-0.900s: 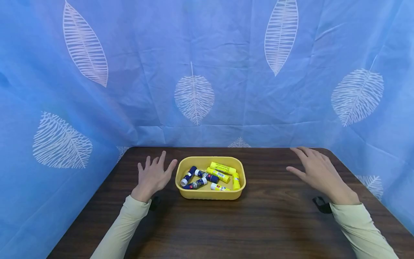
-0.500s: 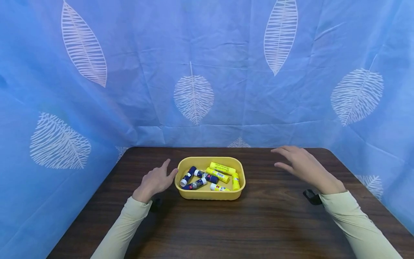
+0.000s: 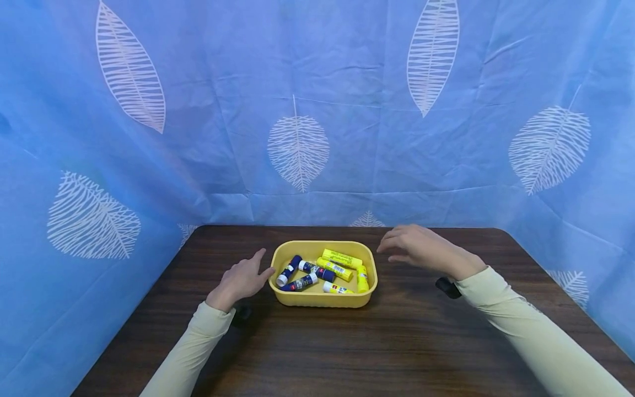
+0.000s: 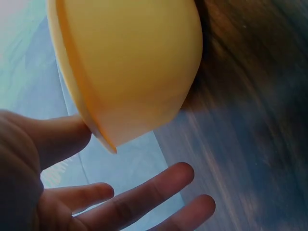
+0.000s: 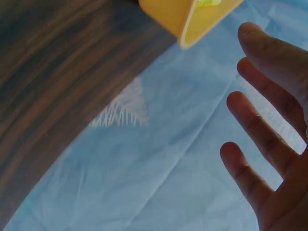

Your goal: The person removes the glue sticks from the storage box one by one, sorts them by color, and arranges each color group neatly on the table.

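Observation:
A yellow plastic basket (image 3: pixel 322 299) stands on the table. Inside it lie several glue sticks: dark blue ones with white ends (image 3: pixel 300 282) on the left, and yellow ones (image 3: pixel 342 257) mostly on the right. At the basket's left end is my left hand (image 3: pixel 241 281), fingers spread. The left wrist view shows its thumb (image 4: pixel 65 137) at the basket's rim, seemingly touching, with the other fingers extended below. Past the basket's right end hovers my right hand (image 3: pixel 421 250), fingers loosely bent and holding nothing. In the right wrist view a gap separates its fingers (image 5: pixel 262 130) from the basket (image 5: pixel 166 17).
The dark wood table (image 3: pixel 347 353) reaches back to a blue cloth (image 3: pixel 357 154) printed with white leaves, which also hangs along both sides. A dark wrist strap piece (image 3: pixel 448 287) shows under the right wrist.
My right hand has moved left, close to the basket's right end. The left hand has dropped slightly, its thumb now at the basket's rim. The basket and glue sticks have stayed put.

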